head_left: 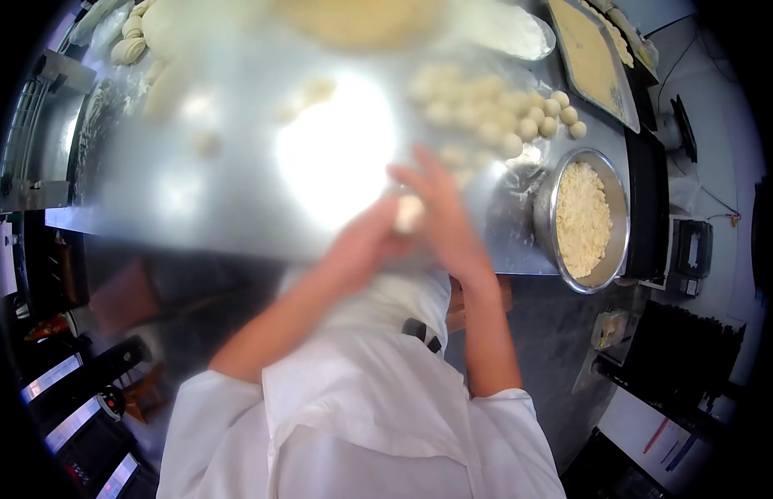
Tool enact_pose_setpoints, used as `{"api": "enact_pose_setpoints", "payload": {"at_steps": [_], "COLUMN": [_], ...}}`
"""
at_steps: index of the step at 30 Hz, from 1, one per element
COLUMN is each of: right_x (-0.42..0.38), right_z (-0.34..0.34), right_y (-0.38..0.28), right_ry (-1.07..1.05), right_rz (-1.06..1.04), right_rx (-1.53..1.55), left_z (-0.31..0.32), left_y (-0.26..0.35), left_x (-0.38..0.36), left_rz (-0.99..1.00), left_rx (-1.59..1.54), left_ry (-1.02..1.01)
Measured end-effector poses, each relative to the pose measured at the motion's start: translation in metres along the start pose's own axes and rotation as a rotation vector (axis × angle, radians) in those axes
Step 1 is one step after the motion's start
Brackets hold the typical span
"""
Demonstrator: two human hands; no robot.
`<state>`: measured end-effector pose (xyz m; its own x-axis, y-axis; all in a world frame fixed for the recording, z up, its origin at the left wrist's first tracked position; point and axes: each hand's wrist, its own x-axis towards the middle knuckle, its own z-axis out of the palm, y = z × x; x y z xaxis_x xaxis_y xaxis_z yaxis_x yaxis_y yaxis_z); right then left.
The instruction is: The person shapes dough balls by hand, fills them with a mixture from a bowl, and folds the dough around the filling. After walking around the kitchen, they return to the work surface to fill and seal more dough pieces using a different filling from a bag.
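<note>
A small pale dough ball [409, 214] sits between my two hands, above the front edge of the steel table [237, 183]. My left hand [365, 241] curls around its left side. On the other side, my right hand [440, 208] touches or nearly touches it, with fingers stretched up and apart. Both hands are blurred. Several round dough balls [528, 129] lie grouped beyond my right hand. A few blurred dough pieces [311, 93] lie farther back.
A steel bowl [546, 212] of crumbly pale mixture [582, 220] stands at the right front edge. Behind it lies a tray [598, 71]. Rolled dough [130, 41] is at the back left, near a metal machine [49, 133]. A blurred round tan thing is at the top.
</note>
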<state>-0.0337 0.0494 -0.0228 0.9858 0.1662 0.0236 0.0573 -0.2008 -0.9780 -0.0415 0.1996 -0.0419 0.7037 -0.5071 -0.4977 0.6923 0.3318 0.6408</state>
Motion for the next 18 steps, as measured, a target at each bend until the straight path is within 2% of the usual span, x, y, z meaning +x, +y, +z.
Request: {"api": "enact_pose_setpoints", "payload": {"at_steps": [2,4,7,9,11,13,14,16,17,18], "right_x": [-0.003,-0.004,0.003,0.004,-0.002,-0.006,-0.007,-0.010,-0.011,-0.013], "right_z": [-0.006,0.001,0.011,0.019,0.026,0.015,0.007,-0.008,-0.012,-0.014], "right_y": [-0.002,0.022,0.027,0.015,0.004,-0.009,-0.013,-0.016,-0.016,-0.013], "right_ry": [-0.079,-0.027,-0.073,-0.023,0.138,0.258,0.312,0.310,0.310,0.303], "right_rz": [0.022,-0.186,-0.296,-0.264,-0.187,0.015,0.114,0.159,0.181,0.212], "right_rx": [-0.038,-0.347,-0.596,-0.533,-0.314,-0.082,0.035,-0.052,-0.096,-0.033], "left_z": [0.007,0.014,0.012,0.007,0.001,-0.008,-0.009,-0.007,-0.018,-0.023], "left_y": [0.004,0.006,0.007,0.009,0.011,0.013,0.015,0.020,0.007,-0.003], "left_x": [-0.005,-0.004,-0.007,-0.008,-0.009,-0.009,-0.008,-0.003,0.012,0.023], "left_rz": [-0.023,-0.014,0.011,0.028,0.071,0.148,0.296,0.562,0.881,0.906], "left_rx": [0.008,0.004,-0.209,-0.345,-0.384,-0.335,-0.022,0.623,0.987,1.195], "left_ry": [0.015,0.036,0.033,0.033,0.010,-0.023,0.100,0.340,0.407,0.383]}}
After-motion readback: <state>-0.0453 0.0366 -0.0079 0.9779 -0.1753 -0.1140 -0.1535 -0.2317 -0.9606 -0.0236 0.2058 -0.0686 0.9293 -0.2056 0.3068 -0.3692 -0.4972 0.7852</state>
